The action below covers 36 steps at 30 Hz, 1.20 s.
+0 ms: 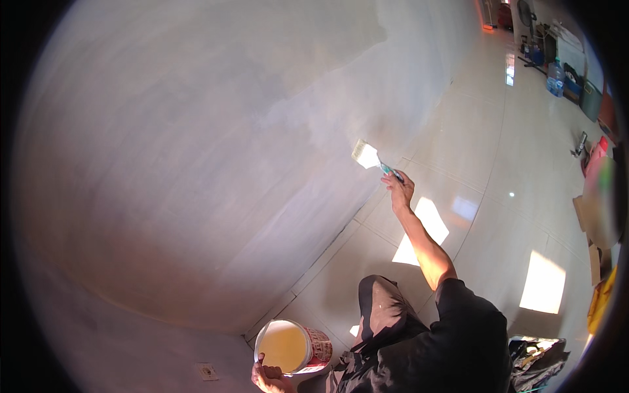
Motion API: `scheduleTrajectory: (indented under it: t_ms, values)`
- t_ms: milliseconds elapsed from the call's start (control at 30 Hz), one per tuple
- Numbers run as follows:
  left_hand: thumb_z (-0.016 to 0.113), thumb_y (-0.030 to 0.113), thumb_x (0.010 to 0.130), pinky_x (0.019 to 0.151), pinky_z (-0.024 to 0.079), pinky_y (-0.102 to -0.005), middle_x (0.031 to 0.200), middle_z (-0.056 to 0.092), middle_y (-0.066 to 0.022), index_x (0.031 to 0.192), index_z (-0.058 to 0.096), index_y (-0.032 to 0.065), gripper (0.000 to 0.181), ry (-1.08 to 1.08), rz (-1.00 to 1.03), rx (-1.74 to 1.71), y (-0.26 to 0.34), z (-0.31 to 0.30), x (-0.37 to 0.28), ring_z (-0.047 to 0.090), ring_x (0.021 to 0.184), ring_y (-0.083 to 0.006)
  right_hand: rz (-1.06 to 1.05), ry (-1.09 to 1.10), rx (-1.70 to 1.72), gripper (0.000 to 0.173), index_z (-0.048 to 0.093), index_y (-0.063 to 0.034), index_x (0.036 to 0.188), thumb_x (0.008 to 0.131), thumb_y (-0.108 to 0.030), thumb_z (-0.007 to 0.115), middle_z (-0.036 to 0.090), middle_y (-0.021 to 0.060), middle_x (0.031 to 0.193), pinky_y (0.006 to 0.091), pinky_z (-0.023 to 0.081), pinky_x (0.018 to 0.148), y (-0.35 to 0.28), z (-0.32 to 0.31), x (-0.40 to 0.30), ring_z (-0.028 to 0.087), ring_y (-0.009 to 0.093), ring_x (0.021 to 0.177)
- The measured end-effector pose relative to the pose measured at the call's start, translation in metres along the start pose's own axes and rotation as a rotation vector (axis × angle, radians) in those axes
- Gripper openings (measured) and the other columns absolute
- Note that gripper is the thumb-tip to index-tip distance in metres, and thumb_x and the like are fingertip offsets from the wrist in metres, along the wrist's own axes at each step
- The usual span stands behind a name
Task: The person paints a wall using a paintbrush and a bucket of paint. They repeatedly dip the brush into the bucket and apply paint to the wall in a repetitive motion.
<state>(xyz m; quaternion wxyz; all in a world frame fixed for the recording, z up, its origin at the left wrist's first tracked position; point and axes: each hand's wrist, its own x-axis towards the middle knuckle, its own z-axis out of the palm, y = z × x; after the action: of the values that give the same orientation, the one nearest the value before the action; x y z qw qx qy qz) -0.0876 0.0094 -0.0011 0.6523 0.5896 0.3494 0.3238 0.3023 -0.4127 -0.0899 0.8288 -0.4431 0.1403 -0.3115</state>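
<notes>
My right hand [400, 189] grips a wide paintbrush [366, 154] by its handle, arm stretched out. The pale bristles point up and left, near the lower part of a pale wall [206, 162]; I cannot tell whether they touch it. Darker and lighter patches mark the wall's surface. At the bottom, my left hand [270, 377] holds the rim of a round bucket [319, 350] with red printing on its side. Yellowish liquid [281, 347] shows inside the bucket. It is tilted towards the wall corner, beside my bent knee [385, 309].
Light floor tiles [491, 226] meet the wall along a dark joint. A wall socket [206, 372] sits low at the left. Along the right side stand a water jug [556, 78], a green bin [590, 100], a fan [526, 14] and cardboard [581, 213]. A black bag [538, 361] lies behind me.
</notes>
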Motion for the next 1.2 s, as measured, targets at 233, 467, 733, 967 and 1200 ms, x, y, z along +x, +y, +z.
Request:
scheduleTrajectory:
  t_ms: [233,467,733,967,1200]
  values:
    - [0.040,0.046,0.098,0.050,0.040,-0.0288,0.062,0.048,0.0037,0.099,0.070,-0.0020,0.056,-0.298,0.310,0.080,0.021,-0.032,0.000,0.044,0.055,-0.0090,0.825,-0.373,0.451,0.027,0.056,0.0041,0.113,0.089,-0.008,0.057,0.062,0.0143,0.114,0.0273,0.046,0.073,-0.070,-0.014,-0.135,0.060,0.025,0.108]
    - [0.046,0.019,0.093,0.049,0.039,-0.0334,0.058,0.050,-0.0034,0.080,0.064,-0.0023,0.031,-0.414,0.688,0.226,0.078,-0.002,-0.023,0.045,0.051,-0.0159,1.004,-1.184,0.298,0.019,0.057,-0.0042,0.108,0.090,-0.011,0.057,0.062,0.0052,0.096,0.0216,0.044,0.059,-0.122,0.064,-0.229,0.058,0.011,0.078]
    - [0.048,0.007,0.086,0.047,0.035,-0.0306,0.058,0.050,-0.0038,0.086,0.065,-0.0018,0.020,-0.632,0.531,0.231,0.052,-0.003,-0.012,0.045,0.052,-0.0138,-0.252,-1.416,-0.397,0.032,0.054,0.0019,0.090,0.086,-0.030,0.060,0.055,0.0139,0.071,0.0381,0.047,0.063,-0.144,0.131,-0.317,0.059,0.028,0.067]
    - [0.048,0.020,0.096,0.040,0.020,-0.0238,0.054,0.041,0.0036,0.093,0.066,-0.0045,0.030,-0.663,0.137,-0.085,0.031,0.047,-0.011,0.031,0.044,-0.0039,-0.118,-1.602,-0.657,0.045,0.054,0.0034,0.099,0.086,-0.039,0.059,0.064,0.0169,0.075,0.0422,0.048,0.062,-0.111,0.156,-0.307,0.065,0.030,0.071]
    - [0.048,0.023,0.097,0.040,0.021,-0.0266,0.050,0.040,0.0029,0.079,0.067,-0.0014,0.036,-0.663,0.278,-0.070,0.054,0.064,-0.032,0.032,0.043,-0.0068,0.225,-1.721,-0.584,0.045,0.054,0.0028,0.101,0.090,-0.041,0.058,0.064,0.0091,0.070,0.0347,0.048,0.060,-0.112,0.155,-0.313,0.064,0.018,0.067]
